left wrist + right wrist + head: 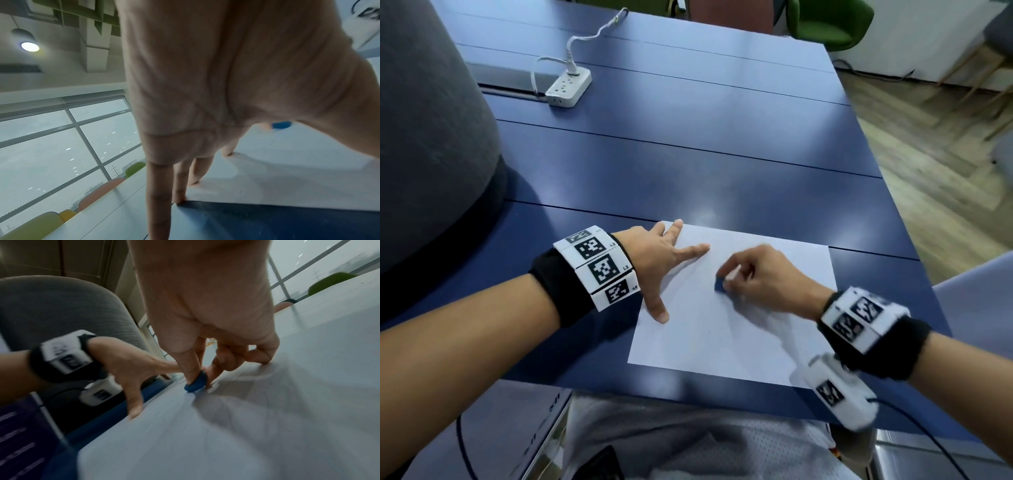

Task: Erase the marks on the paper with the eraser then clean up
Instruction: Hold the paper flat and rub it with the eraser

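A white sheet of paper lies on the blue table near its front edge. My left hand lies spread on the paper's left part, fingers straight, thumb pressing down. My right hand pinches a small blue eraser and holds it against the middle of the paper. The right wrist view shows the eraser between thumb and forefinger, touching the sheet. It also shows in the left wrist view as a blue eraser beyond my palm. Tiny dark specks dot the paper; no clear marks are visible.
A white power strip with a plugged cable sits at the table's far left. A grey chair back stands at the left. Green chair and wooden floor lie beyond the table's right edge.
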Demonstrator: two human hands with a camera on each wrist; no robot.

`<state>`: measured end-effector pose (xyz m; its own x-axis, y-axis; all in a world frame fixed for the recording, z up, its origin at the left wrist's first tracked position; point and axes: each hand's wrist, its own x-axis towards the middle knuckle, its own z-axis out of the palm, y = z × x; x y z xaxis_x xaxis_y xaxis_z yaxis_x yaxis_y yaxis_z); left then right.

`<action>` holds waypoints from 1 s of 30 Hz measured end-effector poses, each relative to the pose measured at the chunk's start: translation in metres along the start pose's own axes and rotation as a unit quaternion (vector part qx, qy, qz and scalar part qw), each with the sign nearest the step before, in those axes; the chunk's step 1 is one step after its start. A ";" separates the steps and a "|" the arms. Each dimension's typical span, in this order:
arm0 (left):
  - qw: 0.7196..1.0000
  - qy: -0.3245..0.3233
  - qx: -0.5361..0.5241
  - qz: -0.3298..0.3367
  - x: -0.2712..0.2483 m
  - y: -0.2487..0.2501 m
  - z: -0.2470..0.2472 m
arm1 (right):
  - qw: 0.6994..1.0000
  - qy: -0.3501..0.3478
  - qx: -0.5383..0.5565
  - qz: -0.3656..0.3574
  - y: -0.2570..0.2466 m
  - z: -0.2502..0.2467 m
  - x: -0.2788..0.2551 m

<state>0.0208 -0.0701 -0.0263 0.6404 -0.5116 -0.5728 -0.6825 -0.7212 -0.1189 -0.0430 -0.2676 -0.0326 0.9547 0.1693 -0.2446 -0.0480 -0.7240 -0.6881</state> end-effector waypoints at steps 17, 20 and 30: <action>0.992 -0.001 -0.119 -0.028 -0.020 -0.029 0.014 | 0.984 0.166 0.053 -0.043 0.060 0.035 -0.110; 0.994 0.013 -0.109 -0.005 -0.036 -0.017 0.018 | 0.982 0.167 0.070 -0.052 0.062 0.037 -0.111; 0.970 0.159 -0.066 0.172 -0.050 0.111 0.081 | 0.978 0.177 0.090 -0.066 0.067 0.044 -0.112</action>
<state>-0.1156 -0.0872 -0.0763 0.4743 -0.8351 -0.2786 -0.8368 -0.5260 0.1521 -0.1662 -0.3061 -0.0814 0.9965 -0.0118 0.0833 0.0614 -0.5760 -0.8152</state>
